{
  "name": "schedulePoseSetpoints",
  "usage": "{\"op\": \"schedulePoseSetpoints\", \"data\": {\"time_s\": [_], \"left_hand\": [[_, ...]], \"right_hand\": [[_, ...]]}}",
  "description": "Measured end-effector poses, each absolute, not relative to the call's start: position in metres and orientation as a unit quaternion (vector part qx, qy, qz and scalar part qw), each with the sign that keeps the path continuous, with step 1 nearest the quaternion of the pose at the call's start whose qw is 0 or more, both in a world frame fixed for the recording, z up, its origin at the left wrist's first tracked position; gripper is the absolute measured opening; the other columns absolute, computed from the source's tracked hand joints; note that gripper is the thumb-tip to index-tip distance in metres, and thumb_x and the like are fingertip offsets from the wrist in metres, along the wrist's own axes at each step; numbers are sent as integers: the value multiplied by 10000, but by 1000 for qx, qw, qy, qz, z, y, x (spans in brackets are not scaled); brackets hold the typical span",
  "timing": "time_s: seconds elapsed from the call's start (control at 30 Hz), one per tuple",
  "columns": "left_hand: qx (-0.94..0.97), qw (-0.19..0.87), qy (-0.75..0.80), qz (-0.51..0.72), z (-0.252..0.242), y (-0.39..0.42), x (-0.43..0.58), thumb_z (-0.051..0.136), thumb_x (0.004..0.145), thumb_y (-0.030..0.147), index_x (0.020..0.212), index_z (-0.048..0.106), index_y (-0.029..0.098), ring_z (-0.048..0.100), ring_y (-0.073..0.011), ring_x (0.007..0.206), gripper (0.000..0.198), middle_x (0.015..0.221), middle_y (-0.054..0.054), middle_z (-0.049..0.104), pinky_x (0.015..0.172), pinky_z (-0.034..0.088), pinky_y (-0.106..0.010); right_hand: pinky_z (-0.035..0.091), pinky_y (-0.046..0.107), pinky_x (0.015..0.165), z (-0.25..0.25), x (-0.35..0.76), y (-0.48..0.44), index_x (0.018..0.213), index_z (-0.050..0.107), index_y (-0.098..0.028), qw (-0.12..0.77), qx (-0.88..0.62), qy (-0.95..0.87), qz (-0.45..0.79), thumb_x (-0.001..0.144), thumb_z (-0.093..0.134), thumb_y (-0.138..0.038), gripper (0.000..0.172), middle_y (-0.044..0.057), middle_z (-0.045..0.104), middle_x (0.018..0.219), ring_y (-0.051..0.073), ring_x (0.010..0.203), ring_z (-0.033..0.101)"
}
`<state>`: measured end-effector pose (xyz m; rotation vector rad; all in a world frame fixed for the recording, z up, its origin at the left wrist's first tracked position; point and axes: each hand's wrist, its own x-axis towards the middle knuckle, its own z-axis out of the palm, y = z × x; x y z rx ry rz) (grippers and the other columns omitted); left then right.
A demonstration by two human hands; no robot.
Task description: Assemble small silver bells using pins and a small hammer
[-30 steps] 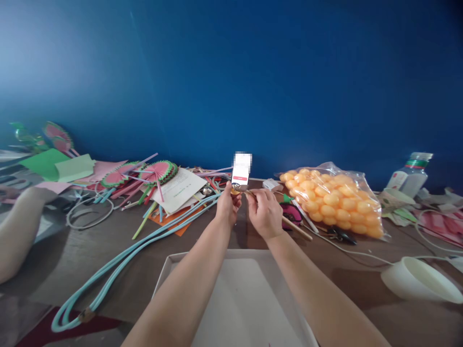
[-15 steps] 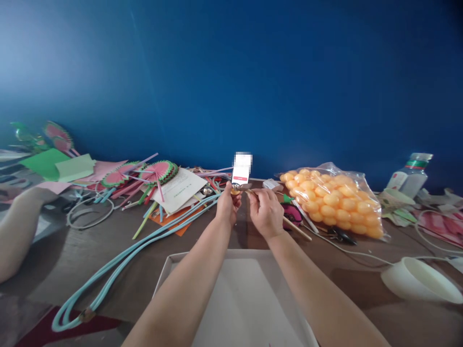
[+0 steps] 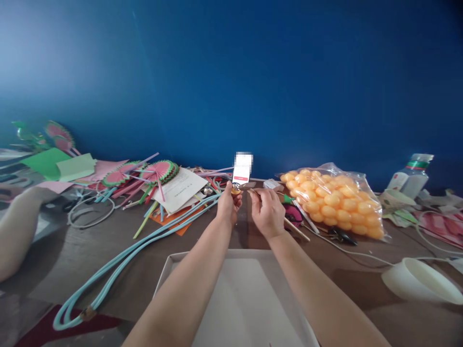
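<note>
My left hand (image 3: 227, 205) is closed around a small round gold-coloured piece (image 3: 236, 189) with a dark top; its kind is too small to make out. Close to its right, my right hand (image 3: 266, 209) pinches a thin wooden stick (image 3: 297, 230). The stick's rear end sticks out past the wrist, and its front end comes near the gold piece; whether they touch I cannot tell. Just behind the hands stands a phone (image 3: 241, 166) with a lit white screen. Below my forearms lies a white shallow box lid (image 3: 249, 289).
Left are watermelon paper fans (image 3: 159, 173), a printed sheet (image 3: 183, 190), light-blue cords (image 3: 144, 250) and another person's arm (image 3: 21, 226). Right are a bag of orange balls (image 3: 333, 202), a bottle (image 3: 410, 176) and a white bowl (image 3: 421, 280). A blue wall (image 3: 253, 72) closes the back.
My right hand has shifted very slightly to the right, and the stick's rear end has moved a little. My left hand keeps its hold on the gold piece.
</note>
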<state>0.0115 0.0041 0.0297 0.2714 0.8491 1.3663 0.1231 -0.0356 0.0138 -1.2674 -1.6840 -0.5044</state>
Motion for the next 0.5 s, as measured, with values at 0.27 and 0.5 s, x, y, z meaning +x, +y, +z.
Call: {"op": "schedulePoseSetpoints", "data": {"time_s": [0.27, 0.5], "left_hand": [[116, 689, 371, 611, 30, 4, 11, 561, 884, 428, 788, 612, 130, 512, -37, 461, 317, 658, -24, 632, 478, 379, -158], [109, 698, 362, 608, 29, 5, 12, 548, 892, 433, 765, 603, 127, 513, -41, 456, 336, 630, -17, 610, 470, 394, -159]], "right_hand": [[458, 319, 760, 15, 123, -36, 977, 598, -180, 488, -504, -681, -210, 946, 493, -283, 150, 93, 658, 899, 223, 883, 599], [453, 304, 748, 15, 122, -36, 966, 605, -183, 469, -512, -689, -208, 946, 496, -294, 157, 86, 658, 901, 212, 877, 600]]}}
